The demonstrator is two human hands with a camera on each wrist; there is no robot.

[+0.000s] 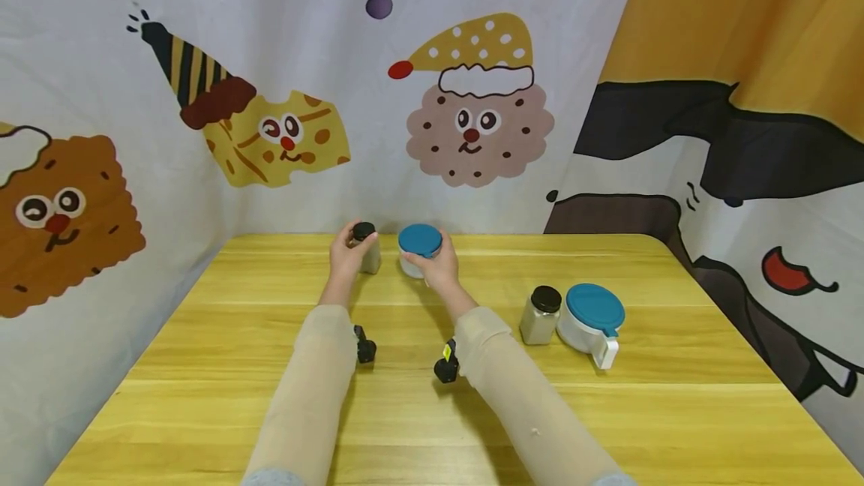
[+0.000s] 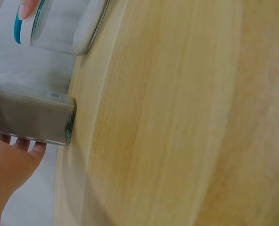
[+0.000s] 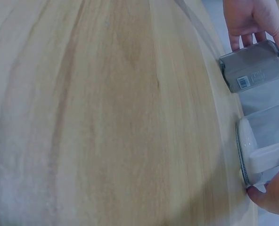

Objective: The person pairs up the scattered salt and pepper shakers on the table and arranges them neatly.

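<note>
At the table's far edge, my left hand [image 1: 345, 257] grips a square glass jar [image 1: 370, 259] of grey-brown powder near its black lid. In the left wrist view the jar [image 2: 33, 113] stands upright, its base at the table surface, with fingers behind it. Just to its right, my right hand [image 1: 442, 267] holds a round glass canister [image 1: 419, 240] with a blue lid and a white handle. White contents lie at the bottom of this canister [image 3: 266, 127] in the right wrist view. A gap separates the two containers.
Toward the right of the wooden table [image 1: 398, 426] stand a second black-lidded jar [image 1: 541, 317] and a second blue-lidded canister [image 1: 592, 313], side by side. Behind the table hangs a printed curtain [image 1: 378, 96]. Small black devices [image 1: 446, 367] sit at both wrists.
</note>
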